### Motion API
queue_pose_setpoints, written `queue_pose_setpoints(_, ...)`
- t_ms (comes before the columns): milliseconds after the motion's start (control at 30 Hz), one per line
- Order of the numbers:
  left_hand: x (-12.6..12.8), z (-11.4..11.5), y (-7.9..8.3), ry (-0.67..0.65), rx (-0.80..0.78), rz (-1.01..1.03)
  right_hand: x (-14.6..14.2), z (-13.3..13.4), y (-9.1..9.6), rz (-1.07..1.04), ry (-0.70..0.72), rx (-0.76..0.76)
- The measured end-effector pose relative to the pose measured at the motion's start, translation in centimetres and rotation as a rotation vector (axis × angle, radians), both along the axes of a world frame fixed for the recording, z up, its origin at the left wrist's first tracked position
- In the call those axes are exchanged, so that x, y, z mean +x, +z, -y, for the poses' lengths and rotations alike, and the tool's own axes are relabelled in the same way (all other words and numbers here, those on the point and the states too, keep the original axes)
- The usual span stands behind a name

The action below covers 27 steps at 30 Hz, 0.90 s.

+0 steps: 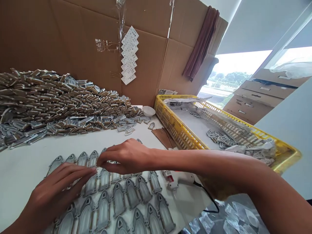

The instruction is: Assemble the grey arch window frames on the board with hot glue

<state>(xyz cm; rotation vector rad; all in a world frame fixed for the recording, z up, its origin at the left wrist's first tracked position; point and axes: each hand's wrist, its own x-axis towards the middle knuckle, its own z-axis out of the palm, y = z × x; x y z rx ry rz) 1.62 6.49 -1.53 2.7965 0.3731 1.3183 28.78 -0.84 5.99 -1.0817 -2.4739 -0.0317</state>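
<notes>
Rows of small grey arched pieces (103, 211), shaped like pointed windows with a ring at the top, lie on the white table (21, 175). My left hand (58, 190) reaches over the left side of these rows, its fingers stretched out and its thumb mostly hidden. Coming in from the right, my right hand (128, 156) has its fingers bent and pinched near an arched piece (94, 158) in the back row. The fingertips of both hands nearly meet there. Whatever sits between my right fingertips is too small or hidden to make out.
A large heap of similar pieces (60, 104) rises at the back left, beside a white bowl (148, 111). To the right stands a yellow crate (181, 130) with some pieces inside. A white corded tool (172, 180) lies under my right forearm. Cardboard (85, 42) walls the back.
</notes>
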Motion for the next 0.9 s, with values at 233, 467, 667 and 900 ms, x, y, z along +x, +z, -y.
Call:
queue_pose_setpoints(233,-0.3,-0.4,-0.4,-0.034,-0.031,-0.009,0.0,0.0,0.3,0.017,0.005,0.001)
queue_pose_setpoints(467,-0.6,-0.5,-0.7,-0.006,-0.062,-0.038,-0.1,0.1,0.3,0.014,-0.006,-0.003)
queue_pose_setpoints(667,-0.8,-0.7,-0.9,-0.015,-0.067,-0.035,-0.2,0.1,0.2,0.009,-0.017,-0.003)
queue_pose_setpoints(900,0.0,0.1,0.2,-0.03,-0.039,-0.017,0.0,0.0,0.3,-0.007,-0.004,-0.012)
